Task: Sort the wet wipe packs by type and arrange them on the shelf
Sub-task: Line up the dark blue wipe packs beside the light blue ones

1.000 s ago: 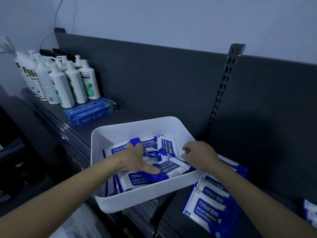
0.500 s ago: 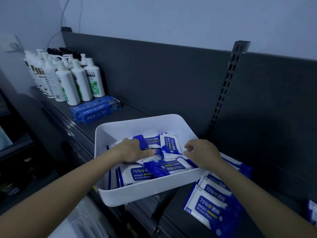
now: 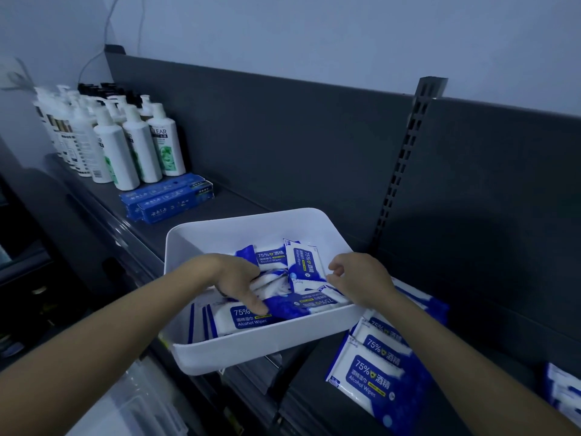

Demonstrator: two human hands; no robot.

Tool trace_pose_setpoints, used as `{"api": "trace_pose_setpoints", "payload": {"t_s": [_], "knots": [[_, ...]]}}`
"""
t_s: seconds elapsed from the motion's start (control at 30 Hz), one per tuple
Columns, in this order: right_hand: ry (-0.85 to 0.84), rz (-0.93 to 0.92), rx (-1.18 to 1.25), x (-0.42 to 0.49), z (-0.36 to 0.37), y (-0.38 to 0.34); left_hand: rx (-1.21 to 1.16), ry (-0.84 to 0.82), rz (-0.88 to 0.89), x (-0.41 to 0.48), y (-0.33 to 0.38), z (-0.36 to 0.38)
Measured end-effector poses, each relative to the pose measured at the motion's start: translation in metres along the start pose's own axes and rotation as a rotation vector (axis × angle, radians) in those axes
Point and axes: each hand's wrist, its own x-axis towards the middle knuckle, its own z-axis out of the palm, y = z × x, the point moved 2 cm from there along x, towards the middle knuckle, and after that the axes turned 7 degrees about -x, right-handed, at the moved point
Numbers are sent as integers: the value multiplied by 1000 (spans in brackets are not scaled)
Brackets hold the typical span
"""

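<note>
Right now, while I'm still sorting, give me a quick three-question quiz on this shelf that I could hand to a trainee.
1. True or false: the white bin holds alcohol wipe packs.
2. What lies flat in front of the CLEAR pump bottles? A) long blue boxes B) folded towels C) soap bars
3. Fill in: the stack of alcohol wipe packs already on the shelf lies to the bin's ____ side, as the person sees it.

Key: 1 true; 2 A; 3 right.
</note>
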Motion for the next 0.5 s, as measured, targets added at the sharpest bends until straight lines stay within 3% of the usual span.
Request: {"api": "trace_pose_setpoints", "payload": {"t_s": [0.07, 0.23, 0.4, 0.5], "knots": [[3, -2, -8, 0, 0, 0, -7, 21, 54, -1, -6, 4], [-8, 12, -9, -1, 0, 0, 160, 354, 325, 8, 7, 9], [-17, 28, 37, -3, -1, -1, 379, 400, 353, 4, 7, 12], [25, 45, 125, -6, -2, 1, 248, 570, 320, 0, -4, 3]]}}
